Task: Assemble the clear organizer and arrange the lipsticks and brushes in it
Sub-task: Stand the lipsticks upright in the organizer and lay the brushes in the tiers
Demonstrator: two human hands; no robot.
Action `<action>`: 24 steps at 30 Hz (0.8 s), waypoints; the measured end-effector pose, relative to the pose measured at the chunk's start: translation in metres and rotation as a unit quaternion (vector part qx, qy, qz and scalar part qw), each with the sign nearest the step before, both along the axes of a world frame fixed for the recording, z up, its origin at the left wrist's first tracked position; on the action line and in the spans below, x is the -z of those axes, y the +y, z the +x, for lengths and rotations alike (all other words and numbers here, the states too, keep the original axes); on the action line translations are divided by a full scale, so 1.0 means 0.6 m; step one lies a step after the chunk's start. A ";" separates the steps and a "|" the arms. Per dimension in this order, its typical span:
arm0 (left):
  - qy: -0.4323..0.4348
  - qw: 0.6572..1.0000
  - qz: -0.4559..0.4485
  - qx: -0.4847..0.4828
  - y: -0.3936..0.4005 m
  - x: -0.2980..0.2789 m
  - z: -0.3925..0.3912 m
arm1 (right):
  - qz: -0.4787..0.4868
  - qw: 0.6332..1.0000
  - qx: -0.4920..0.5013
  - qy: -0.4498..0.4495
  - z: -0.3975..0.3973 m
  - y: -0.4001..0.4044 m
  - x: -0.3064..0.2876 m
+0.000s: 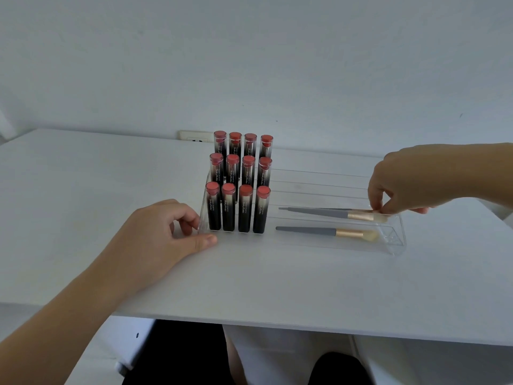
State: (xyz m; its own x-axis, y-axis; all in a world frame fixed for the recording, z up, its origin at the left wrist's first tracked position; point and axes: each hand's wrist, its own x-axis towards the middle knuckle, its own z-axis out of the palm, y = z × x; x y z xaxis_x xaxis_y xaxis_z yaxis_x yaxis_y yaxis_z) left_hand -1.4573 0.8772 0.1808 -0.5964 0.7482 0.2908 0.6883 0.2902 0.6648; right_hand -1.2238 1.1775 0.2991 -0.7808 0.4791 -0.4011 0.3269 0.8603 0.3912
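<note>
A clear stepped organizer (395,240) stands on the white table. Several black lipsticks (238,187) with red tops stand upright in three rows at its left end. Two grey-handled brushes lie lengthwise at its right: the front brush (327,232) in the lowest tier, the rear brush (333,213) one tier behind. My right hand (399,184) pinches the bristle end of the rear brush. My left hand (163,234) rests on the table, fingers touching the organizer's left front corner.
The white table (83,190) runs against a white wall, with a wall socket (195,135) behind the lipsticks. The table's front edge crosses the lower view, and my legs show below it.
</note>
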 end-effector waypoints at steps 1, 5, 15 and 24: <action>0.000 1.000 0.000 0.001 0.000 0.000 0.001 | 0.000 1.000 -0.005 0.005 0.001 0.002 0.001; 0.005 1.000 0.001 -0.002 0.000 -0.001 0.002 | 0.009 0.999 -0.023 0.026 0.004 0.008 0.003; 0.009 1.000 0.001 0.009 0.000 -0.003 0.002 | -0.011 0.997 -0.032 0.076 0.027 0.016 -0.007; 0.010 1.000 0.002 0.011 0.000 -0.004 0.001 | -0.058 0.982 0.001 0.180 0.049 0.015 -0.045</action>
